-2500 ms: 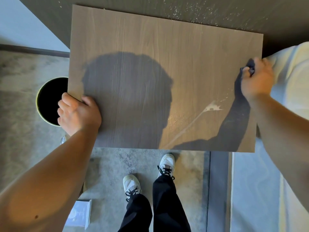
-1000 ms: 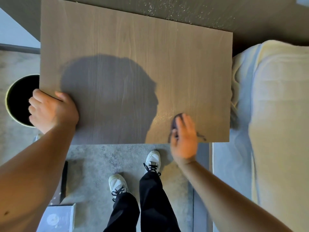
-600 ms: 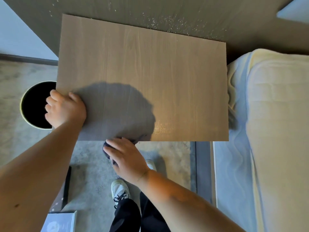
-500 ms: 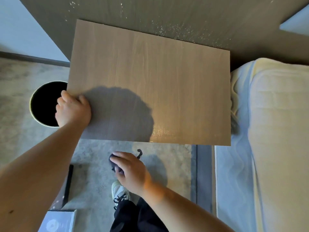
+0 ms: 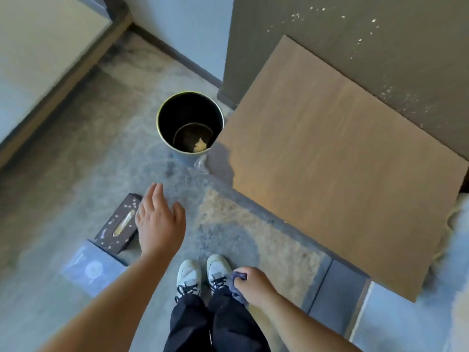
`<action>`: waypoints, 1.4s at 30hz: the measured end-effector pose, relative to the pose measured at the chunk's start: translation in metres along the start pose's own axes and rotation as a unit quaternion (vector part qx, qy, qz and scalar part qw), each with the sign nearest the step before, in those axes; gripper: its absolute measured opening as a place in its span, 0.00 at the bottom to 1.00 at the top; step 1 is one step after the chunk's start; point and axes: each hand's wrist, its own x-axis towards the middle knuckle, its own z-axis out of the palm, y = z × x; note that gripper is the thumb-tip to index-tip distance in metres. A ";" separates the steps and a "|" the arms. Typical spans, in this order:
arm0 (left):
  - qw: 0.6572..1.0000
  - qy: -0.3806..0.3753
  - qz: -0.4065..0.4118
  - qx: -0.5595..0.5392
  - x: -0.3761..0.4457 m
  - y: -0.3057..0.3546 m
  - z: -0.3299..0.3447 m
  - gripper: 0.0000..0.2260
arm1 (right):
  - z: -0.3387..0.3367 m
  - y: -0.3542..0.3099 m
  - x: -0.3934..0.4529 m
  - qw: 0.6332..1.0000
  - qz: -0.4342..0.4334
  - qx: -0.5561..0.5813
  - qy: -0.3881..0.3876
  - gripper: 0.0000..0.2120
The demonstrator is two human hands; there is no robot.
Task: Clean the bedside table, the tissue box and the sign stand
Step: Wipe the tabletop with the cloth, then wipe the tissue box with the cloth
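Note:
The wooden top of the bedside table (image 5: 337, 158) fills the right of the view, bare. A dark speckled tissue box (image 5: 118, 223) lies on the carpet at the lower left. Next to it stands a pale sign stand (image 5: 92, 269) with a round emblem. My left hand (image 5: 160, 222) hovers open, fingers spread, just right of the tissue box and partly over its near corner. My right hand (image 5: 253, 283) hangs low by my shoes, closed on a dark blue cloth (image 5: 237, 285).
A black round bin (image 5: 190, 125) with a scrap inside stands on the carpet left of the table. A dark speckled wall panel (image 5: 355, 41) rises behind the table. Bedding (image 5: 459, 250) shows at the right edge. My white shoes (image 5: 203, 275) are below.
My left hand let go of the table's left edge and dropped toward the tissue box on the floor. My right hand with the cloth left the table front and lowered. The view swung left.

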 end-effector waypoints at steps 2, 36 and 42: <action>0.998 -0.025 -0.053 -0.010 -0.015 -0.037 0.002 0.24 | 0.006 -0.009 0.009 1.000 0.004 -0.026 -0.012 0.14; 0.791 0.091 -0.427 -0.428 0.062 -0.419 0.229 0.26 | 0.213 -0.188 0.390 0.947 -0.319 -0.030 0.036 0.07; 0.764 0.125 -0.351 -0.527 0.061 -0.405 0.244 0.27 | 0.222 -0.179 0.416 0.929 -0.348 -0.091 0.090 0.08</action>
